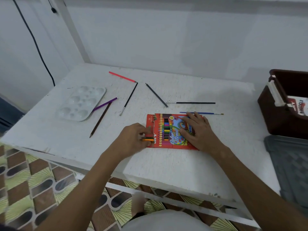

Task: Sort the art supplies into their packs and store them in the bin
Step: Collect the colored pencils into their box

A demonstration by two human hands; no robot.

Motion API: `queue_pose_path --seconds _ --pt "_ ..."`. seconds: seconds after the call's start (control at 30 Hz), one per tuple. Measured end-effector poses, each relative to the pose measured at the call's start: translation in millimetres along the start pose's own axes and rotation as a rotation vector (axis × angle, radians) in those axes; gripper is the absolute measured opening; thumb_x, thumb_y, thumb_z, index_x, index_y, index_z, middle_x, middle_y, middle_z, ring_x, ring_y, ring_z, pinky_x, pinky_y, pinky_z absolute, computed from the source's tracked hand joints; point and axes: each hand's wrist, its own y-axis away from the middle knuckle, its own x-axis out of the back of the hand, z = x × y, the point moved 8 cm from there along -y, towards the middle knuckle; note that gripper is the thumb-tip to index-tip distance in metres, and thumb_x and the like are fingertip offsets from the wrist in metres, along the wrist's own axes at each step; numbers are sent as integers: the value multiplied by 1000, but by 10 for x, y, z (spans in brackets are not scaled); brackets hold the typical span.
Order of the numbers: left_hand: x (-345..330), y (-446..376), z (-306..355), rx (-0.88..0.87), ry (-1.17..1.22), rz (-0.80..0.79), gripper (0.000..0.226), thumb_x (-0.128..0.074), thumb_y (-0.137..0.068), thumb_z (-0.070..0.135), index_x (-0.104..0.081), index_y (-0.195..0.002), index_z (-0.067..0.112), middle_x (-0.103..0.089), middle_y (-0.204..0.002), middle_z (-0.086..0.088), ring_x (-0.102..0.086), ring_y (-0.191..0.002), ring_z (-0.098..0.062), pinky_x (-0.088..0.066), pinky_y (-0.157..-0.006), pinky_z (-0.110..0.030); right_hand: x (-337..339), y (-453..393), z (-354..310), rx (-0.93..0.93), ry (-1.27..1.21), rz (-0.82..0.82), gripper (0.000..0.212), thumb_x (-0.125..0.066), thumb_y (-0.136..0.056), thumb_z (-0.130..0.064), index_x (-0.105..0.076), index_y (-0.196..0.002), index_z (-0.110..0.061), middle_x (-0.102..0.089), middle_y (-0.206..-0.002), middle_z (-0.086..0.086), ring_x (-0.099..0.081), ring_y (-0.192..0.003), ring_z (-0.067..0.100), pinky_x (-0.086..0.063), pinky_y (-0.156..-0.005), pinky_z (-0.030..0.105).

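A red colour pencil pack (164, 130) lies flat on the white table (166, 164). My right hand (196, 130) presses flat on its right half. My left hand (135, 137) pinches the ends of a few pencils (148, 138) at the pack's open left end. Loose on the table lie a pink pencil (122, 77), a purple pencil (105, 104), a brown pencil (100, 120), a grey pencil (156, 95), two black-handled brushes (129, 99) (195, 102) and a blue brush (210, 113). The brown bin (273, 114) stands at the right edge.
A white paint palette (81, 103) sits at the table's left. Another pack shows inside the bin. A grey lid (290, 165) lies in front of the bin. A black cable (38, 47) hangs down the wall at the left. Patterned floor lies below the table.
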Motion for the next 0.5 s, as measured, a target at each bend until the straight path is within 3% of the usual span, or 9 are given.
queue_pose_path --seconds 0.2,0.4,0.5 --pt "-2 -29 -48 -79 -101 -85 24 -67 -87 24 -72 -110 19 -67 -104 2 -60 -85 -8 -39 -69 -7 -2 14 16 -4 -24 -5 58 -46 -92 -50 -37 -143 -23 -25 -155 -1 -11 -145 17 -2 -117 33" --pt "-138 -149 55 -48 -35 21 13 -72 -83 25 -74 -92 16 -68 -93 0 -63 -81 -12 -50 -72 -21 5 17 5 -11 -31 -11 58 -46 -93 -50 -37 -143 -23 -25 -155 -1 -11 -145 17 -3 -117 35" --pt "-138 -133 21 -39 -43 63 20 -73 -81 30 -72 -94 16 -65 -92 0 -60 -79 -9 -47 -69 -19 0 16 7 -11 -33 -13 58 -46 -92 -51 -37 -143 -23 -25 -155 -1 -11 -145 17 -2 -117 35"
